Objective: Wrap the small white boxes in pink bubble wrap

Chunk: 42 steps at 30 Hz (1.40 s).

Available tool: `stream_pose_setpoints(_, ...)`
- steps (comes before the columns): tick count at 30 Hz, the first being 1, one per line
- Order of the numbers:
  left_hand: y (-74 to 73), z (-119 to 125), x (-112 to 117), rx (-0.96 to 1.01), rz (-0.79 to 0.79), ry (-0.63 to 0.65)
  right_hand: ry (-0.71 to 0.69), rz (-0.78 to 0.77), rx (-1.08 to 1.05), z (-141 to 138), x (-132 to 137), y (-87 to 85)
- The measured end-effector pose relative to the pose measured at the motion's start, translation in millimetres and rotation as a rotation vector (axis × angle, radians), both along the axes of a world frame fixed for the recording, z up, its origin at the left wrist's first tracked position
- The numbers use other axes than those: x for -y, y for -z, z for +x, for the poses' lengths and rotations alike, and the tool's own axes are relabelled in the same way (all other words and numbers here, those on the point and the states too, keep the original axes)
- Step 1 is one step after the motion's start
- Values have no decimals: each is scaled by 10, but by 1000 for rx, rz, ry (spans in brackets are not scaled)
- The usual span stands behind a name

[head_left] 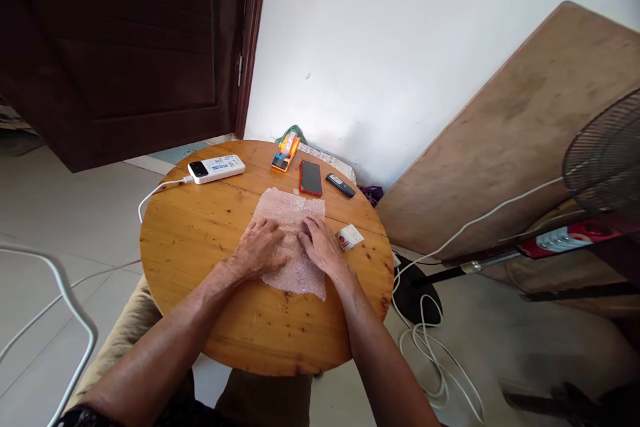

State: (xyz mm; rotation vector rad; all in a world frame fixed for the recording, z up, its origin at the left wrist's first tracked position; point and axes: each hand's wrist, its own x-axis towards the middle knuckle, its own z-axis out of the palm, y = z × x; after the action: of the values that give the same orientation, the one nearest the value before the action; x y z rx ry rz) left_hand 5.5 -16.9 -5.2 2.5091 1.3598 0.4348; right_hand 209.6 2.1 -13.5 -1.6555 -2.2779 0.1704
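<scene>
A sheet of pinkish bubble wrap point(289, 213) lies on the round wooden table point(200, 233). My left hand point(259, 248) rests palm down on its left part, fingers stretched over it. My right hand point(323, 247) lies flat on its right part, fingers pointing toward the left hand. Both hands press on the wrap and hold nothing. Whatever may lie under the wrap is hidden.
At the table's far side lie a white power bank point(216, 168) with a white cable, an orange tape dispenser point(285, 151), a red-edged phone point(311, 178) and a dark small remote point(341, 185). A small white box point(349, 237) sits right of my right hand. A fan point(605, 160) and a leaning board stand right.
</scene>
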Motion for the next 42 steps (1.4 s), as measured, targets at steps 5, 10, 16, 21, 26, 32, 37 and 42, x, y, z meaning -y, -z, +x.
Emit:
stream_pose_setpoints(5, -66, -55, -20, -61, -14, -174, 134, 41, 104, -23, -9, -17)
stream_pose_setpoints(10, -74, -120, -54, -83, -4, -334, 217, 51, 203, -111, 90, -48)
stream_pose_setpoints(16, -32, -76, -12, -44, 59, -333, 213, 73, 200, -87, 140, -38)
stream_pose_setpoints(21, -25, -63, 33, -61, 69, -254, 185, 65, 182, -57, 122, -23)
stream_pose_setpoints(26, -28, -83, 46, -96, 64, -268, 170, 66, 178, -27, 51, 20)
stream_pose_setpoints(32, 15, -10, 34, -59, 119, -219, 176, 98, 168, -24, 55, 23)
stream_pose_setpoints(37, 54, -4, 25, -101, 92, -194, 177, 80, 153, -33, 61, -1)
stream_pose_setpoints(42, 75, -32, 28, -111, 60, -214, 185, 90, 144, -45, 79, -11)
